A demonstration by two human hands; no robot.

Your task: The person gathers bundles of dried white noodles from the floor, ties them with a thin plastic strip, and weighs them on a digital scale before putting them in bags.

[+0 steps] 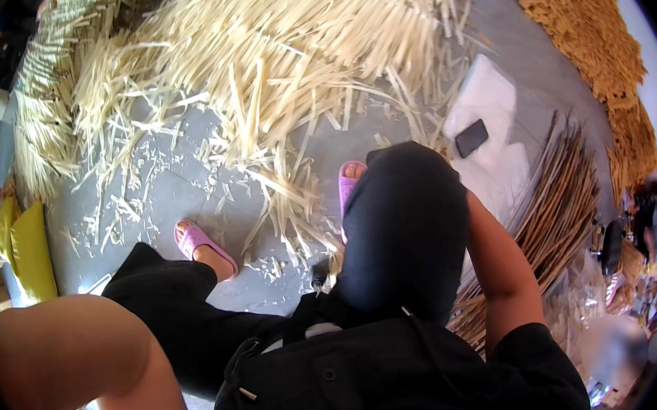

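My left arm [134, 369] bends at the lower left, and its hand is out of the picture. On the other side my right forearm [500, 255] reaches forward beside my raised right knee [406, 221], which hides the hand; what it touches does not show. Between my legs is a small dark object [319, 274] whose kind I cannot make out. Pale flat strips [270, 107], like split bamboo or cane, lie in a wide heap ahead of my feet, with some ends reaching between my pink clogs [206, 246].
Right of my knee, a black phone [472, 138] lies on a white sack [485, 96]. Beside it is a bundle of thin brown sticks [557, 213]. Orange-brown material [588, 42] is piled along the right wall. A yellow-green bag [30, 248] stands left. Shavings litter the grey floor [151, 191].
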